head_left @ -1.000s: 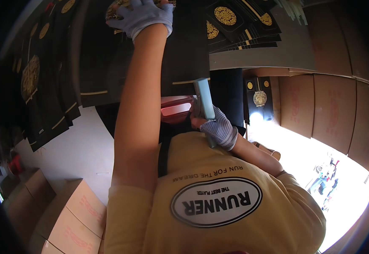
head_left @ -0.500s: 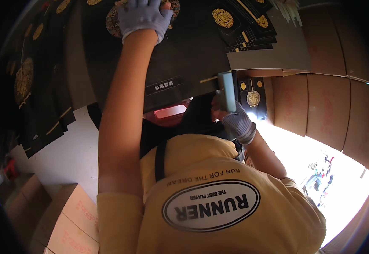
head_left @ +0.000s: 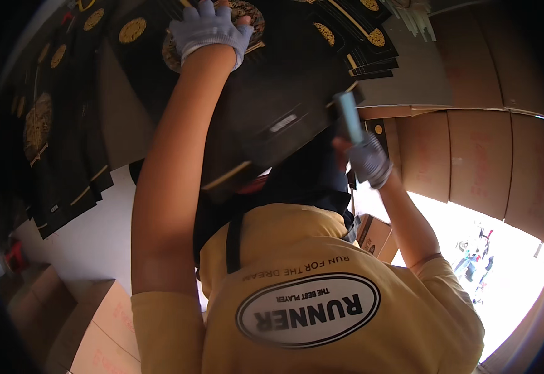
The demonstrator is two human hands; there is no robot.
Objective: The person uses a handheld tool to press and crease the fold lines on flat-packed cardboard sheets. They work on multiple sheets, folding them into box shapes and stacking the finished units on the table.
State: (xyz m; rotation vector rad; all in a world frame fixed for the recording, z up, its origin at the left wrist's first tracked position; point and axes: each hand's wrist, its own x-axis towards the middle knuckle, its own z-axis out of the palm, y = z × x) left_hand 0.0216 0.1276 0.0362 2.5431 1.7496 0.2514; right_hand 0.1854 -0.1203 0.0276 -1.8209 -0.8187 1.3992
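Note:
My left hand (head_left: 211, 32), in a pale grey-lavender glove with bare fingertips, lies spread on a large flat black printed sheet (head_left: 284, 87). A round gold-toned pattern (head_left: 252, 19) on the sheet shows partly from under the fingers. The sheet lies slanted, its near left corner hanging toward my waist. My right hand (head_left: 370, 163), in a striped grey glove, is wrapped round a light-blue rectangular hand tool (head_left: 349, 115), slightly blurred, whose exact kind I cannot make out. The tool stands upright beside the sheet's right edge; whether it touches the edge is unclear.
More black sheets with gold motifs lie fanned at the left (head_left: 41, 162), and black pieces with gold rounds (head_left: 375, 65) at the far right. Pale strips (head_left: 412, 15) hang over the back right. Cardboard boxes (head_left: 478, 149) stand along the right; another carton (head_left: 106, 330) is at the lower left.
The black sheet has turned, its right side swinging away and its near left corner coming toward me. My right hand and the blue tool have moved right and slightly away. The left hand stays on the sheet.

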